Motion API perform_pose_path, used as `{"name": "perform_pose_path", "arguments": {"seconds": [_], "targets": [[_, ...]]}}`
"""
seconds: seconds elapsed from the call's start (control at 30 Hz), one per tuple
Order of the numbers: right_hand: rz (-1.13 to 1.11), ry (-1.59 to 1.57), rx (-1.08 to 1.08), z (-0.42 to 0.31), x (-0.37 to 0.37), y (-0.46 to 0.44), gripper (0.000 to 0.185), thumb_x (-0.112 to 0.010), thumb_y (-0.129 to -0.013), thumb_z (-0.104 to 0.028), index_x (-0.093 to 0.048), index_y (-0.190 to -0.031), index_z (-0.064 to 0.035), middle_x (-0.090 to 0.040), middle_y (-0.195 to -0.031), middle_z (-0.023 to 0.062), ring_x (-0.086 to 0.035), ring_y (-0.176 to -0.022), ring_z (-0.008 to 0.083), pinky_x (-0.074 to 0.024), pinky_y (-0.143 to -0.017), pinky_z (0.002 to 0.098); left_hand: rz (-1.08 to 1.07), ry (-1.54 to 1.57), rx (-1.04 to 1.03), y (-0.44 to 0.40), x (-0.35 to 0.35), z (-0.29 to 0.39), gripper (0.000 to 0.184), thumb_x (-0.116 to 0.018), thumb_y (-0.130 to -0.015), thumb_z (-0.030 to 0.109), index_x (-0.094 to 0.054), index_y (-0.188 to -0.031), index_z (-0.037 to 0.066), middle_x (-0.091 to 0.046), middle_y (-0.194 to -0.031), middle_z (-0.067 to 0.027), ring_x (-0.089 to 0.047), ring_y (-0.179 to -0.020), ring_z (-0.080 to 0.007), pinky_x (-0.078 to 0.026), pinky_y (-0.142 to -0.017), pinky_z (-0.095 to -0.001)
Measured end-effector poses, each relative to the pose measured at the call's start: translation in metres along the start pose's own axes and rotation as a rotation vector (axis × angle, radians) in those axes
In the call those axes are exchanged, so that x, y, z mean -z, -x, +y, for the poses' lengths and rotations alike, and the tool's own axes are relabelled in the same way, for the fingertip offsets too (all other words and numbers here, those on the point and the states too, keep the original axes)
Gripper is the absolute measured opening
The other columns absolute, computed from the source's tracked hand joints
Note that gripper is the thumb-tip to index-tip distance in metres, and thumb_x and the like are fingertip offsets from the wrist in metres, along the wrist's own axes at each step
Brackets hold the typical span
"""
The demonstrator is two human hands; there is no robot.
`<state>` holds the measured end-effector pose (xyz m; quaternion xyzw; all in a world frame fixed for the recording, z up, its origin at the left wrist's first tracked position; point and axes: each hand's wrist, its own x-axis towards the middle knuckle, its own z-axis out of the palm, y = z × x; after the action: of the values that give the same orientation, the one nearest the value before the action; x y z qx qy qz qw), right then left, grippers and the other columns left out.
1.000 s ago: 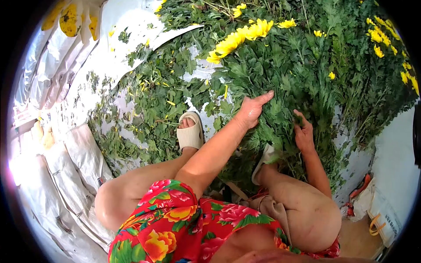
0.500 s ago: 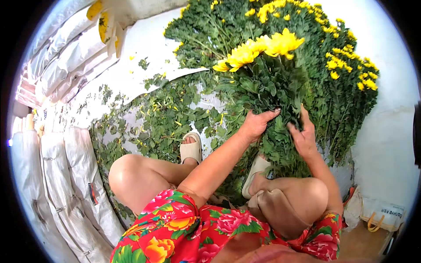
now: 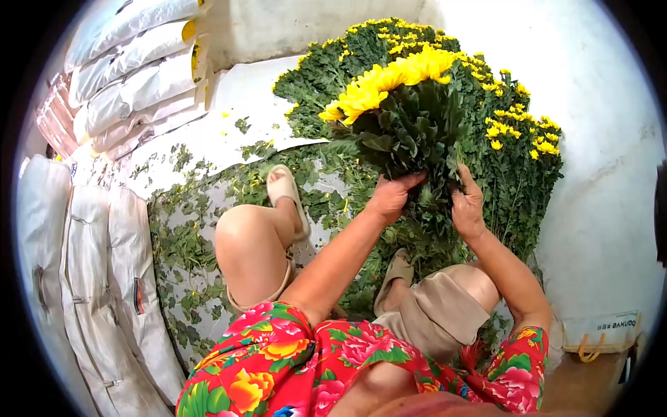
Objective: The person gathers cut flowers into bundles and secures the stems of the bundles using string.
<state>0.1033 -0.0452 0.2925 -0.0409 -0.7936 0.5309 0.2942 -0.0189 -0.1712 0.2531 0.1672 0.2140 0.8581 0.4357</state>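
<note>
A bunch of yellow chrysanthemums point(image 3: 410, 115) stands tilted in front of me, its big blooms in a curved row above dark leaves. Round its stems on the left side, my left hand point(image 3: 392, 198) is closed, thumb across the leaves. On the opposite side my right hand point(image 3: 469, 212) has its fingers bent against the lower leaves and stems; exactly what its fingertips pinch is hidden. Behind the bunch lies a large heap of cut chrysanthemums point(image 3: 511, 174) with smaller yellow flowers.
Loose leaves point(image 3: 187, 260) litter the floor around my sandalled feet. Long white wrapped bundles point(image 3: 132, 278) lie at left, with stacked flower packages point(image 3: 139, 90) farther back. A white wall point(image 3: 604, 139) bounds the right side, and a bag with a yellow handle point(image 3: 597, 333) sits at lower right.
The bunch and both hands have shifted slightly left, with the blooms more bunched together. My left foot has lifted or moved left, and the whole view has tilted a little.
</note>
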Motion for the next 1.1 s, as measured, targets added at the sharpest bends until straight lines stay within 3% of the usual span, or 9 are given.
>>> {"name": "perform_pose_path", "arguments": {"seconds": [0.13,0.27,0.43,0.53,0.7,0.8,0.9,1.0,1.1], "targets": [[-0.051,0.309,-0.059,-0.010,-0.002,0.003,0.054,-0.047,-0.092,-0.002,-0.036,-0.146,0.0004,-0.050,-0.140,0.0127,-0.045,-0.129,0.0203,-0.0287,-0.109,0.0297,-0.001,0.016,-0.003,-0.014,0.003,-0.009,0.033,-0.068,-0.087,0.005,-0.064,-0.119,0.001,-0.067,-0.114,-0.0051,-0.064,-0.098,-0.0160,-0.053,-0.085,-0.0317],[-0.058,0.311,-0.104,0.019,0.006,0.004,0.060,-0.052,-0.093,-0.008,-0.030,-0.147,0.0032,-0.046,-0.143,0.0150,-0.042,-0.132,0.0230,-0.0270,-0.111,0.0327,0.000,-0.090,0.002,-0.019,0.012,-0.012,0.029,-0.068,-0.088,0.008,-0.065,-0.116,0.000,-0.068,-0.114,-0.0052,-0.063,-0.098,-0.0154,-0.051,-0.087,-0.0312],[0.070,-0.045,-0.154,0.023,0.003,-0.011,0.055,-0.062,-0.093,-0.010,-0.040,-0.142,0.0032,-0.053,-0.135,0.0080,-0.049,-0.120,0.0157,-0.0370,-0.105,0.0311,0.056,-0.011,0.031,-0.036,0.026,-0.025,0.035,-0.069,-0.090,0.019,-0.064,-0.118,-0.001,-0.065,-0.119,-0.0065,-0.061,-0.104,-0.0158,-0.049,-0.093,-0.0335],[0.161,-0.057,-0.162,0.018,-0.002,-0.024,0.049,-0.061,-0.094,-0.008,-0.044,-0.139,0.0020,-0.056,-0.130,0.0064,-0.051,-0.116,0.0138,-0.0395,-0.102,0.0295,0.166,0.097,-0.051,-0.041,0.024,-0.017,0.040,-0.069,-0.090,0.023,-0.062,-0.122,-0.001,-0.063,-0.123,-0.0075,-0.059,-0.109,-0.0173,-0.045,-0.098,-0.0339],[0.121,-0.091,-0.191,0.032,-0.007,-0.027,0.045,-0.058,-0.095,-0.005,-0.045,-0.138,0.0018,-0.056,-0.131,0.0065,-0.050,-0.118,0.0138,-0.0372,-0.104,0.0296,0.314,0.122,0.010,-0.050,0.040,-0.014,0.041,-0.070,-0.089,0.018,-0.059,-0.123,-0.003,-0.061,-0.124,-0.0094,-0.058,-0.112,-0.0197,-0.046,-0.099,-0.0352],[-0.004,0.091,-0.300,0.048,-0.011,-0.021,0.052,-0.053,-0.094,0.000,-0.037,-0.143,0.0024,-0.049,-0.139,0.0091,-0.044,-0.126,0.0172,-0.0292,-0.109,0.0305,0.176,0.269,0.066,-0.055,0.050,-0.028,0.039,-0.070,-0.089,0.017,-0.061,-0.121,-0.003,-0.063,-0.121,-0.0097,-0.060,-0.109,-0.0193,-0.047,-0.097,-0.0354],[-0.007,0.112,-0.321,0.045,-0.016,-0.021,0.053,-0.049,-0.093,0.000,-0.035,-0.144,0.0037,-0.049,-0.139,0.0117,-0.044,-0.127,0.0185,-0.0302,-0.109,0.0303,0.059,0.259,0.191,-0.050,0.063,-0.014,0.036,-0.072,-0.087,0.015,-0.063,-0.118,-0.001,-0.067,-0.115,-0.0086,-0.065,-0.099,-0.0190,-0.053,-0.087,-0.0350],[-0.084,0.403,-0.366,0.041,-0.021,-0.025,0.054,-0.047,-0.095,-0.006,-0.031,-0.144,0.0070,-0.050,-0.136,0.0158,-0.048,-0.122,0.0215,-0.0337,-0.107,0.0334,-0.004,0.147,0.324,-0.052,0.075,-0.006,0.033,-0.074,-0.084,0.014,-0.067,-0.112,-0.001,-0.069,-0.107,-0.0086,-0.067,-0.091,-0.0186,-0.056,-0.079,-0.0339],[-0.276,0.624,-0.235,0.053,-0.024,-0.027,0.058,-0.049,-0.090,-0.012,-0.031,-0.141,0.0105,-0.047,-0.135,0.0281,-0.047,-0.126,0.0387,-0.0330,-0.109,0.0399,0.120,-0.122,0.324,-0.055,0.088,-0.011,0.031,-0.077,-0.080,0.013,-0.070,-0.106,0.000,-0.071,-0.100,-0.0079,-0.067,-0.089,-0.0172,-0.056,-0.080,-0.0325]]}}
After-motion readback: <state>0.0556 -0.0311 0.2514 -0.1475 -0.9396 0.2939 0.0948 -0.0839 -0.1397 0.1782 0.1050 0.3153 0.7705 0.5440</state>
